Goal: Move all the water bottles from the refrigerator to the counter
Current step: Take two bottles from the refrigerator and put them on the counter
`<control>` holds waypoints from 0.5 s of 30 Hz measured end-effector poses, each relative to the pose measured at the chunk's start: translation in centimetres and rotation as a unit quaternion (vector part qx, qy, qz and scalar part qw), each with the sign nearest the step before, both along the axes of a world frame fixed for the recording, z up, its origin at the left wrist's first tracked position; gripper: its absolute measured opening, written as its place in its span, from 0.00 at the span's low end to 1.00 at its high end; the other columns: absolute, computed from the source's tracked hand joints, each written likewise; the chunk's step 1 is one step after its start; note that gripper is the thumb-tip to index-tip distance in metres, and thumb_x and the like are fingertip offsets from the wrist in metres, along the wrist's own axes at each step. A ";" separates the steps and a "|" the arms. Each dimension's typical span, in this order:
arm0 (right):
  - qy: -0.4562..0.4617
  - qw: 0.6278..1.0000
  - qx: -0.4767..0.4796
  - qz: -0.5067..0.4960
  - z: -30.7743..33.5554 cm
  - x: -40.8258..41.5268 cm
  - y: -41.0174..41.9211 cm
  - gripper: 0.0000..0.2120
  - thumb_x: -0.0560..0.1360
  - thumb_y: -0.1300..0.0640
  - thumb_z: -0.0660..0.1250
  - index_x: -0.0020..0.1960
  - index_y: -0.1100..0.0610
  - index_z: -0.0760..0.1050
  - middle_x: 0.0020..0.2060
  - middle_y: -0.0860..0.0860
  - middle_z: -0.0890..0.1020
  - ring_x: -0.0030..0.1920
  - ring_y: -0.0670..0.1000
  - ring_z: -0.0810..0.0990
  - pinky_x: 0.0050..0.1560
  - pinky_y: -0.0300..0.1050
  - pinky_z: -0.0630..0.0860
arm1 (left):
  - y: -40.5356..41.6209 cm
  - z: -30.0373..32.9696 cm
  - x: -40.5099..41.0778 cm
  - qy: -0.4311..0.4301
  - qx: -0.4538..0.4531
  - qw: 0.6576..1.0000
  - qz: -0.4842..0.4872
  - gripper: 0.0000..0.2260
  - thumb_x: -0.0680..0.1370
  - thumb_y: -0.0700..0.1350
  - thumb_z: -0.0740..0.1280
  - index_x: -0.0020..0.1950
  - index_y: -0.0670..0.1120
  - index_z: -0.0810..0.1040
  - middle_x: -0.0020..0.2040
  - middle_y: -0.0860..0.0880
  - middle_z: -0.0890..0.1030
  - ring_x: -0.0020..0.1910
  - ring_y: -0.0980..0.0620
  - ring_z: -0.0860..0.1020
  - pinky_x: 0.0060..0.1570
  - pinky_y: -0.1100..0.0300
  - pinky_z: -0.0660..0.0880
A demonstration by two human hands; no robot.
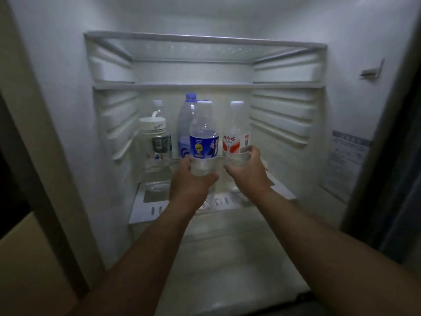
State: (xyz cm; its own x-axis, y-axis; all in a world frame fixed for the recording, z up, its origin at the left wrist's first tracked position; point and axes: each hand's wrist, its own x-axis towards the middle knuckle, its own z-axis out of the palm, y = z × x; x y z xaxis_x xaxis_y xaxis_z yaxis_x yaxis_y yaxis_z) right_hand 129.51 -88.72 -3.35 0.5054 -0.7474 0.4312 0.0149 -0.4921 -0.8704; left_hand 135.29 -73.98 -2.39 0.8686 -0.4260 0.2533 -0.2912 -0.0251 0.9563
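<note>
Inside the open refrigerator, my left hand (192,179) grips the base of a clear bottle with a dark blue label (204,142), lifted a little off the shelf. My right hand (247,169) wraps the lower part of a clear bottle with a red and white label (235,133). Behind the blue-label bottle stands a taller pale blue bottle with a blue cap (184,124). At the left sits a wide clear jar-like bottle with a white flip lid (156,144), and a thin white-capped bottle (157,104) peeks out behind it.
The glass shelf (150,210) carries the bottles; another glass shelf (205,39) hangs above. Ribbed side walls (280,124) flank the compartment. A lower compartment (227,258) lies under my forearms. The door edge (387,156) stands at the right, a beige surface (27,258) at the lower left.
</note>
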 end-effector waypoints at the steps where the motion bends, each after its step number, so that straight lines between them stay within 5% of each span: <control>1: 0.002 1.000 0.003 -0.003 0.3 -0.5 0.5 0.23 0.67 0.55 0.75 0.54 0.47 0.65 0.45 0.46 0.79 0.42 0.44 0.81 0.40 0.40 0.76 | 0.2 0.0 -0.3 0.003 -0.003 1.000 -0.002 0.21 0.68 0.47 0.78 0.58 0.55 0.75 0.50 0.55 0.82 0.46 0.54 0.81 0.47 0.54 0.78; 7: 0.013 1.000 -0.009 -0.023 0.7 -3.7 2.5 0.25 0.65 0.47 0.75 0.55 0.43 0.64 0.46 0.43 0.80 0.44 0.43 0.80 0.43 0.45 0.77 | 0.8 0.3 -2.7 -0.003 -0.034 0.999 -0.033 0.18 0.70 0.45 0.77 0.56 0.54 0.76 0.50 0.54 0.82 0.47 0.54 0.81 0.47 0.54 0.78; 15: -0.016 1.000 -0.021 -0.006 1.7 -9.4 3.8 0.26 0.67 0.52 0.75 0.59 0.45 0.65 0.47 0.42 0.79 0.45 0.42 0.80 0.45 0.41 0.78 | 1.7 0.3 -7.0 -0.001 -0.044 0.999 -0.022 0.19 0.68 0.42 0.78 0.56 0.52 0.77 0.51 0.52 0.83 0.48 0.52 0.82 0.48 0.54 0.79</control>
State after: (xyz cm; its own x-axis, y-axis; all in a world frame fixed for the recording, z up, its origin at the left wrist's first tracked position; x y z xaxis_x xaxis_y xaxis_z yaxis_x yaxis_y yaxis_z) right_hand 120.11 -84.91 -1.62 0.4824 -0.7337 0.4786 0.0368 -0.5288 -0.8479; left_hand 128.25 -72.32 -2.04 0.8488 -0.4400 0.2931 -0.2923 0.0714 0.9537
